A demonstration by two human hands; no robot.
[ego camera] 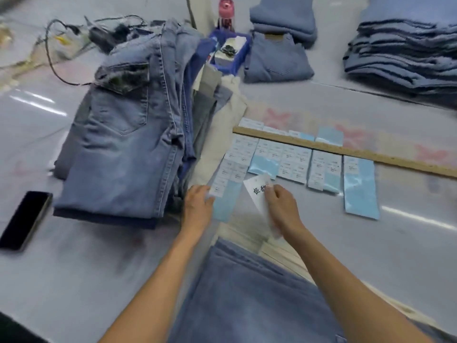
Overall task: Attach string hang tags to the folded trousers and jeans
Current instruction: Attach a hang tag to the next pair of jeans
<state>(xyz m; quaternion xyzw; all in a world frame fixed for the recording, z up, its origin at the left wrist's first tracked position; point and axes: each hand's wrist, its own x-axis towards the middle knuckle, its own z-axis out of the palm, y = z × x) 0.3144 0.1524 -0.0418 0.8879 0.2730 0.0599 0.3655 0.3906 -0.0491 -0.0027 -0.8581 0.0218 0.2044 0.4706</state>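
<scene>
right hand [280, 206] grip pinches a white hang tag [259, 191] at its fingertips; left hand [197, 204] fingers curl on a label strip [226, 184]

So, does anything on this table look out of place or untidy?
Mostly the pile of jeans on the left: its layers have slid sideways and fan out unevenly, while the stack at far right lies flat. A tangle of black cables also sprawls behind the pile. The sticker sheets lie in a row.

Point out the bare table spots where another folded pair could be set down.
Bare table lies between the phone, the jeans pile and the left hand; more lies right of the sticker sheets, below the wooden ruler. The far edge is crowded with stacks and a blue bin.
</scene>
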